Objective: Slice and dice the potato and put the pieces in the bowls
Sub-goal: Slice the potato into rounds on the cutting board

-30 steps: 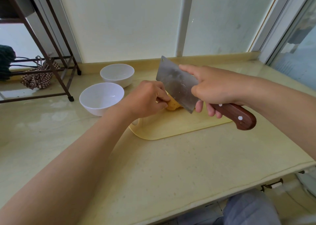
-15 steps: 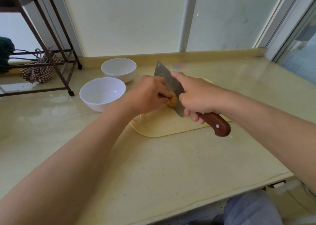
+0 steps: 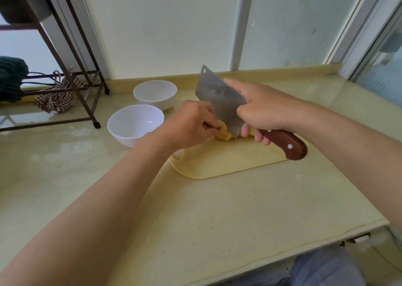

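Left hand (image 3: 191, 124) grip: fingers curled, clamped on potato (image 3: 224, 132) on cutting board (image 3: 228, 163).
Right hand (image 3: 263, 109) grip: closed around cleaver (image 3: 219, 98) handle, blade edge on potato.

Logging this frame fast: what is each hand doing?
Left hand: curled, holding the potato.
Right hand: gripping the cleaver.

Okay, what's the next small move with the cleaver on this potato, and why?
Probably press the cleaver straight down through the potato. Its edge meets the potato, the left hand holds it steady on the cutting board, and the right hand grips the handle.
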A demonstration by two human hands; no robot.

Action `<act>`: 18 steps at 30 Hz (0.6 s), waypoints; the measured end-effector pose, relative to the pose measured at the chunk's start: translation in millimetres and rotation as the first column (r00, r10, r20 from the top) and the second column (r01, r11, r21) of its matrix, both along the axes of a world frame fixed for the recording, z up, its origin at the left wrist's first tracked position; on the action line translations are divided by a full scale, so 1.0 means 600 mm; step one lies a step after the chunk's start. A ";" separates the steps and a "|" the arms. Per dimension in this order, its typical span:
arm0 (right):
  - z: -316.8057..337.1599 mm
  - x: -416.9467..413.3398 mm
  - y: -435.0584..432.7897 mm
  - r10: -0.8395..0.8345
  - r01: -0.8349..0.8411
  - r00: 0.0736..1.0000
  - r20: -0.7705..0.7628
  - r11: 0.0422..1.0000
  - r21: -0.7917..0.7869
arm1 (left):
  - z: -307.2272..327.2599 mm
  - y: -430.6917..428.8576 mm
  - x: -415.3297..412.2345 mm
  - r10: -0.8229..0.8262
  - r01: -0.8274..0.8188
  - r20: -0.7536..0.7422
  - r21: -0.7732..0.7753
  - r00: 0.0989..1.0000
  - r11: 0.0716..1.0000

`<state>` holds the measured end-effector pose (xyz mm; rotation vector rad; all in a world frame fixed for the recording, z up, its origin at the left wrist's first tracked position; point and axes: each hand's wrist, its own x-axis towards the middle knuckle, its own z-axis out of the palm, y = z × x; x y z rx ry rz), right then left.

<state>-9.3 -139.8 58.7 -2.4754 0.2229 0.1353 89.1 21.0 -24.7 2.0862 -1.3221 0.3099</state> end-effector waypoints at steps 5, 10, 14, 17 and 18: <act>0.009 -0.009 0.000 0.009 -0.008 1.000 0.022 1.000 -0.020 | -0.003 -0.002 0.000 0.001 -0.001 0.016 -0.009 1.000 1.000; 0.011 -0.011 -0.002 -0.001 0.001 0.999 0.034 1.000 -0.005 | -0.002 -0.002 0.001 0.002 -0.002 0.016 -0.005 1.000 1.000; 0.017 -0.010 -0.004 -0.012 0.011 0.999 0.040 1.000 0.010 | -0.002 -0.002 -0.001 -0.001 0.001 0.021 0.004 1.000 1.000; 0.018 -0.010 -0.004 -0.009 0.008 0.999 0.034 1.000 0.010 | -0.003 -0.003 0.000 0.004 -0.004 0.021 0.006 1.000 1.000; 0.017 -0.010 -0.004 -0.005 0.005 0.999 0.033 1.000 0.010 | -0.003 -0.002 0.001 0.008 -0.008 0.020 0.007 1.000 1.000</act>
